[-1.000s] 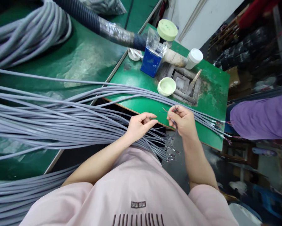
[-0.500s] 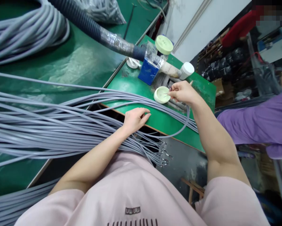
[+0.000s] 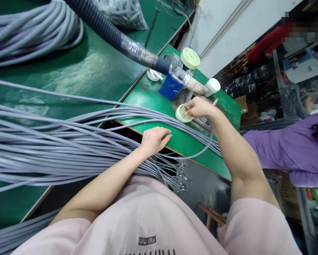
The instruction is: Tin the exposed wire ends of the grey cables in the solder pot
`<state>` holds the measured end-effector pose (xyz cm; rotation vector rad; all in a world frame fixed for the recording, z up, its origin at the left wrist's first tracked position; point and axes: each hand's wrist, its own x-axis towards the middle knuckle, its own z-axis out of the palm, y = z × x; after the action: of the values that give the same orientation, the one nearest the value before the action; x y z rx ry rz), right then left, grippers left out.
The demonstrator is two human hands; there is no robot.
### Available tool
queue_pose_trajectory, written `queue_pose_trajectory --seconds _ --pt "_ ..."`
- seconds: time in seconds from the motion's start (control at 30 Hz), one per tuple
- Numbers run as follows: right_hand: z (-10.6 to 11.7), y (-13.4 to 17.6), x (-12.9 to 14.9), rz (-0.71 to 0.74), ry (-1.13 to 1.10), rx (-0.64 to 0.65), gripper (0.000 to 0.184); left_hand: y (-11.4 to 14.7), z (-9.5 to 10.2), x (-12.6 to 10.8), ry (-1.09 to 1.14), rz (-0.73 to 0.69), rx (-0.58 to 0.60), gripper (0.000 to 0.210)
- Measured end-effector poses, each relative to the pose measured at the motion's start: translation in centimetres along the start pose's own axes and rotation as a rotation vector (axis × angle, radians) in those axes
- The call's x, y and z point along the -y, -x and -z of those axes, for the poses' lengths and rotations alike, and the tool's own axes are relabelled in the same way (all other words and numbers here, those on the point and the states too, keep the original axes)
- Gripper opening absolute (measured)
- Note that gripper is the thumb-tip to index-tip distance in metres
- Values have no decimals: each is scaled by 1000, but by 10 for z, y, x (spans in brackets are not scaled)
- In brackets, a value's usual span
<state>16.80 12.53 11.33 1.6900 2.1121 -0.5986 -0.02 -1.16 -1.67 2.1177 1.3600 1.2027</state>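
In the head view, my right hand point(image 3: 198, 107) is closed in a pinch on the end of a grey cable point(image 3: 210, 139), which loops down behind the wrist. Its fingertips hang over the rim of a small pale-green cup point(image 3: 180, 115), with thin wire ends pointing inside. My left hand point(image 3: 155, 140) rests at the bench's front edge, loosely curled, thumb apart from the fingers, and nothing shows in it. Under my left forearm lies a thick bundle of grey cables point(image 3: 68, 148). Their stripped ends point(image 3: 182, 179) hang past the bench edge.
Behind the cup stand a blue box point(image 3: 171, 86), a black corrugated hose point(image 3: 105, 30), a pale-green round lid point(image 3: 190, 58) and a white jar point(image 3: 212, 86). Coiled grey cable point(image 3: 42, 32) lies at the far left. A person in a purple sleeve point(image 3: 286, 145) is at the right.
My right hand has moved slightly left and down, bringing the wire ends further into the cup. My left hand stays at the bench edge. The camera view has shifted a little.
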Motion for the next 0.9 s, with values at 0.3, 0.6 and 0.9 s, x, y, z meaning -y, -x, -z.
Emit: queue_pose_trajectory --seconds 0.3,0.6,0.9 --pt "2 0 3 -26 72 -4 17 0 -1 0 0 -9 -2 17" --pt "28 21 -47 -195 -322 -104 35 0 1 1 -5 3 20 19" --pt "19 1 -83 -322 -448 -122 36 0 1 0 -5 27 43 19"
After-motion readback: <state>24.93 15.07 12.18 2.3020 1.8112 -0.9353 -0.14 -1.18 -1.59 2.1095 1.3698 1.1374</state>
